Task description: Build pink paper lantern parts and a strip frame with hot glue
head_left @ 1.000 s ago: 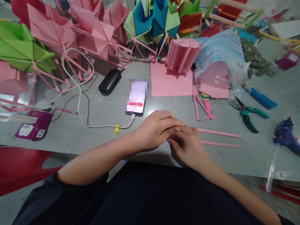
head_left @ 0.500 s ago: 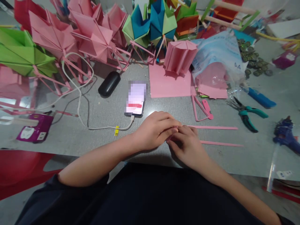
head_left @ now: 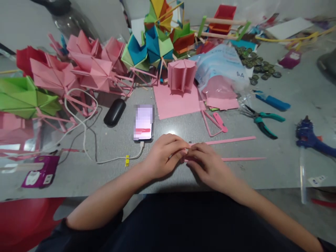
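My left hand (head_left: pixel 168 154) is closed, its thumb and fingers pinching the left end of a pink paper strip (head_left: pixel 232 140). Close beside it, my right hand (head_left: pixel 208 162) grips the same pink paper with bent fingertips. A second pink length (head_left: pixel 244 159) runs out to the right from under the right hand; whether both belong to one folded strip is hidden by the fingers. Beyond the hands lie a pink paper triangle frame (head_left: pixel 210 122) and a small pink cutter (head_left: pixel 219 121). A pleated pink paper form (head_left: pixel 181 75) stands on a pink sheet (head_left: pixel 175 103).
Several folded paper models (head_left: pixel 91 71) crowd the back left. A phone (head_left: pixel 143 122) with a white cable (head_left: pixel 112 162) lies left of centre, near a black case (head_left: pixel 114 112). Pliers (head_left: pixel 262 122), a blue utility knife (head_left: pixel 273 100) and a glue gun (head_left: pixel 312 138) lie at right.
The camera view has tilted up, showing more of the table's back. Both hands stay at the strip, with the fingertips slightly shifted. The upper strip now slants up to the right.
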A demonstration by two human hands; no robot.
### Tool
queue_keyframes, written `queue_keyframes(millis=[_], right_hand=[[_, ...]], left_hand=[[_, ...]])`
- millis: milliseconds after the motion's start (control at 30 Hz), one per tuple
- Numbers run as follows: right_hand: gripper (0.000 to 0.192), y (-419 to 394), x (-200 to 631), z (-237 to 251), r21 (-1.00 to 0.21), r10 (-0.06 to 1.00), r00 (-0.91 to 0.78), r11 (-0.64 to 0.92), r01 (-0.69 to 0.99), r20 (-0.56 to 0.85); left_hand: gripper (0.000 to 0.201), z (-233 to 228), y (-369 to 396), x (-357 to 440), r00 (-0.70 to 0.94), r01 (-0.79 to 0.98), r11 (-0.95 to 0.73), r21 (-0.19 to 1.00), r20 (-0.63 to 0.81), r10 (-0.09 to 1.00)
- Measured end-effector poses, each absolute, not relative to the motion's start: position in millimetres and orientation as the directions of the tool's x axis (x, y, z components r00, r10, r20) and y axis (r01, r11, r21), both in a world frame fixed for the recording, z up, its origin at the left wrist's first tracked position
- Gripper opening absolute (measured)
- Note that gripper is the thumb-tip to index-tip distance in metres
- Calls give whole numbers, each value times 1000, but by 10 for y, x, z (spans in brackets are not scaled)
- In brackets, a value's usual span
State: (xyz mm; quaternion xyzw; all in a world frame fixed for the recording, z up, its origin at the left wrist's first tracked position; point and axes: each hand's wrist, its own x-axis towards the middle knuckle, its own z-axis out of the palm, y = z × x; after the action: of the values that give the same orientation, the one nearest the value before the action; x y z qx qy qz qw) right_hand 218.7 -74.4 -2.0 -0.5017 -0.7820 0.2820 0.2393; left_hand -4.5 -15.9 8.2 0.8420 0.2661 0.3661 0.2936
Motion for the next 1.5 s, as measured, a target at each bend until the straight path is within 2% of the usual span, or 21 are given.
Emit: queue_keyframes(millis=[67,167,400,633,767,933,1133,1267,1367,1433,1500], right_hand=[[24,-716,2315,-20,-635,939,-310,332,697,151],[27,-661,2498,-78,-493,956,-222,289,820,192],[25,-597,2616,-188,-353,953,-260,300,886,156],[23,-694,2672,-39,-317,919,-361,394,863,159],[24,-818,2714,-9,-355,894,-417,448,821,164],[25,-880,2790,-76,-342,907,-357,417,842,224],[27,-905,2759,-100,-387,919,-340,393,834,200],[29,-974,3042,31,-358,914,-260,367,859,313],[29,-969,3782,131,-325,885,-122,289,901,448],[37,-918,4450,143,-343,872,133,42,938,471],[41,-843,5091,90,-332,827,418,-300,894,377]], left_hand=[[20,90,-159,-53,587,235,-689,685,465,662],[18,101,-158,-64,589,243,-703,669,474,655],[17,102,-149,-87,590,303,-701,646,451,670],[18,86,-151,-94,596,303,-711,635,456,661],[19,85,-149,-99,598,306,-701,645,442,668],[19,108,-149,-100,601,301,-696,651,437,669],[20,106,-142,-98,597,310,-698,646,439,671],[19,85,-134,-93,594,298,-702,646,450,667],[20,80,-138,-87,590,279,-703,653,462,663],[22,82,-147,-81,582,268,-702,660,469,664],[23,83,-157,-73,569,266,-698,665,476,671]])
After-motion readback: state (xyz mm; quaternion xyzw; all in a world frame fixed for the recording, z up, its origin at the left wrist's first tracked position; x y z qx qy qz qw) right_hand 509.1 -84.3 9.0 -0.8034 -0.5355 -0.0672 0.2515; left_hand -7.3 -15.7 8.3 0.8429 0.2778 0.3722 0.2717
